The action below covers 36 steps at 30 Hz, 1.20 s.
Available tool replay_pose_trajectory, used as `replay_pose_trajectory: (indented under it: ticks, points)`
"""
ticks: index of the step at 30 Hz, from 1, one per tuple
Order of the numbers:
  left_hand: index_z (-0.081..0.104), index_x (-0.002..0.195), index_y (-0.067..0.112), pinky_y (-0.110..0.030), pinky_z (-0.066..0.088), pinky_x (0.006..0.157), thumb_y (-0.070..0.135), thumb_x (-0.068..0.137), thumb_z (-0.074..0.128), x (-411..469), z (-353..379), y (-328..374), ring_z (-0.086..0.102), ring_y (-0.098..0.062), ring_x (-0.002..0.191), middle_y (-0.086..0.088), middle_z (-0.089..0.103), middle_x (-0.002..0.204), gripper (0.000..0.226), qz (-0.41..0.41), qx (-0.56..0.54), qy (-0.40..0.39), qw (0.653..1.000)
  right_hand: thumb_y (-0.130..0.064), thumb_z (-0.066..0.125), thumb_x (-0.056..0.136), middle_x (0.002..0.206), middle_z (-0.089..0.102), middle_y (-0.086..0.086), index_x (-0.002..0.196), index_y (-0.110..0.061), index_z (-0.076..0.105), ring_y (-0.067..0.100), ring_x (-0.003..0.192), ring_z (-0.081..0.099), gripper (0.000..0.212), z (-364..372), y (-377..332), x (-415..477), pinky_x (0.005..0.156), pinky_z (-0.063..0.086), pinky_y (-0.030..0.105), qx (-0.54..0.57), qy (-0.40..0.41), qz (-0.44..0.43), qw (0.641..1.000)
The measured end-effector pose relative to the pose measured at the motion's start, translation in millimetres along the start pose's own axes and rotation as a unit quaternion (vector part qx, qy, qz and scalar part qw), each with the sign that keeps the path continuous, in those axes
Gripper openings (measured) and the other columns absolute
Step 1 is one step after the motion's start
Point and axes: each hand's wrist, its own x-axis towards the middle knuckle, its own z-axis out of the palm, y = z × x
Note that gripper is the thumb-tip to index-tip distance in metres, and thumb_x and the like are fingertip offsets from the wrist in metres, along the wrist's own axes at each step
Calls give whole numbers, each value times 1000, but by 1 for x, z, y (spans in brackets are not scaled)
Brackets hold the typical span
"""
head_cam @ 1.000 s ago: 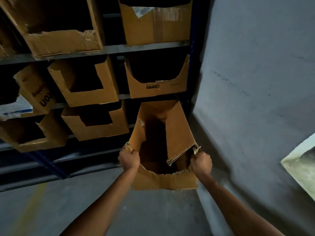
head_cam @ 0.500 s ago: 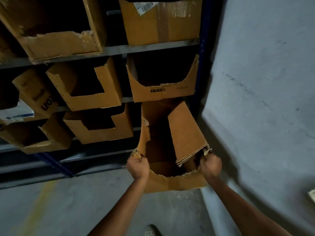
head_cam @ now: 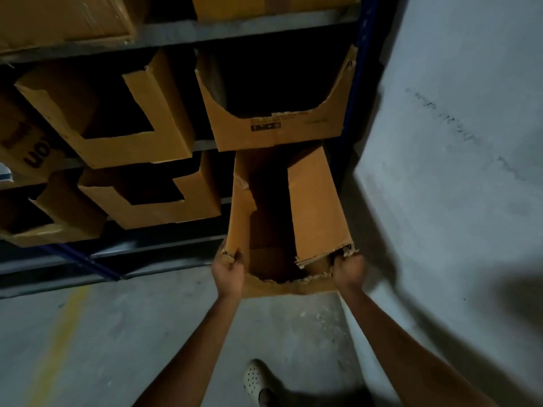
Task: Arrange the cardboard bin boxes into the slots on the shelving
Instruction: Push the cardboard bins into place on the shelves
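**Gripping a torn bin box at the bottom right slot**

Holding the cardboard bin box (head_cam: 317, 207) by its ragged front corners, both hands have their fingers curled tight over the torn rim: the left hand (head_cam: 229, 273) on the left corner, the right hand (head_cam: 348, 270) on the right corner. Between the two grips lies the box's low, tattered front lip. Beyond the grips the box runs up and away into the shelving (head_cam: 235, 27), and its far end is under the shelf above. A loose flap of cardboard stands inside it, just beyond the right hand.

Directly above the held box sits another bin box (head_cam: 276, 133) with a scooped front and a dark printed label. Left of the left hand, on the same level, a bin box with a square cut-out (head_cam: 164, 207) juts from its slot, with a larger one (head_cam: 132, 136) above it and further boxes beyond. A blue upright post (head_cam: 357, 83) rises just past the right grip, and a pale grey wall (head_cam: 455, 142) lies to the right of it. Below both forearms lies the concrete floor (head_cam: 147, 333), crossed by a faint yellow line (head_cam: 58, 333) well left of the left arm. A perforated pale shoe (head_cam: 255, 380) shows between the arms.
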Motion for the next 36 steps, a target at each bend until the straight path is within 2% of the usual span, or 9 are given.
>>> replay_pose_trajectory:
  ticks: [4, 7, 11, 16, 20, 22, 24, 27, 36]
  points:
    - [55, 132, 15, -48, 55, 91, 39, 77, 79, 7, 7, -1, 66, -29, 109, -11, 68, 120, 65, -103, -110, -131, 980, -17, 60, 91, 119, 64, 21, 118, 3, 62, 37, 108, 61, 33, 22, 0, 34, 91, 50, 50, 100, -45, 139, 984]
    - [53, 138, 21, -52, 46, 102, 74, 78, 57, 8, 6, 4, 61, -29, 119, -9, 66, 128, 80, -158, -228, -186, 943, -17, 57, 92, 100, 65, 18, 89, -9, 61, 30, 82, 62, 10, 13, -9, 35, 78, 53, 45, 160, -77, 186, 967]
    - [38, 148, 14, -58, 34, 111, 90, 56, 57, 28, 6, -12, 53, -40, 126, -19, 55, 139, 121, -271, -350, -124, 888, 4, 42, 92, 83, 53, 8, 71, -15, 43, 17, 65, 49, 29, 3, -20, 39, 78, 44, 35, 240, -110, 249, 932]
    - [48, 138, 8, -45, 48, 93, 80, 87, 30, 41, 19, 15, 63, -33, 103, -17, 66, 112, 90, -286, -389, -111, 869, 18, 30, 77, 72, 40, 10, 61, -6, 35, 21, 66, 39, 29, 15, -36, 45, 80, 49, 36, 347, -101, 290, 886]
    - [37, 147, 7, -46, 43, 102, 77, 90, 28, 69, 30, 30, 56, -35, 117, -18, 53, 138, 90, -291, -401, -118, 861, 11, 33, 80, 74, 43, 12, 62, -6, 40, 25, 74, 41, 25, 19, -55, 48, 80, 46, 41, 407, -103, 286, 861]
    - [36, 149, 8, -49, 36, 111, 78, 89, 30, 81, 30, 37, 50, -36, 128, -20, 50, 143, 93, -306, -422, -144, 841, -3, 42, 87, 77, 46, 12, 71, -12, 48, 23, 74, 45, 20, 17, -64, 50, 78, 47, 39, 441, -103, 294, 842]
    - [33, 150, 5, -50, 32, 114, 78, 89, 32, 95, 29, 38, 45, -37, 133, -20, 43, 149, 95, -339, -441, -152, 817, -26, 43, 97, 110, 55, 19, 105, -14, 60, 29, 104, 53, 23, 14, -70, 56, 96, 44, 45, 505, -112, 286, 806]
    - [16, 155, 7, -54, 36, 110, 77, 86, 41, 109, 28, 40, 38, -40, 138, -21, 28, 157, 102, -369, -466, -131, 793, -54, 35, 99, 159, 20, 20, 153, -14, 23, 37, 146, 20, 68, 11, -70, 68, 117, 20, 54, 576, -140, 286, 752]
    - [23, 153, 6, -53, 39, 108, 70, 91, 41, 137, 46, 40, 39, -45, 135, -26, 29, 154, 91, -381, -456, -123, 795, -69, 30, 94, 161, 13, 19, 156, -18, 15, 41, 146, 18, 81, 23, -87, 97, 117, 19, 57, 598, -137, 273, 741]
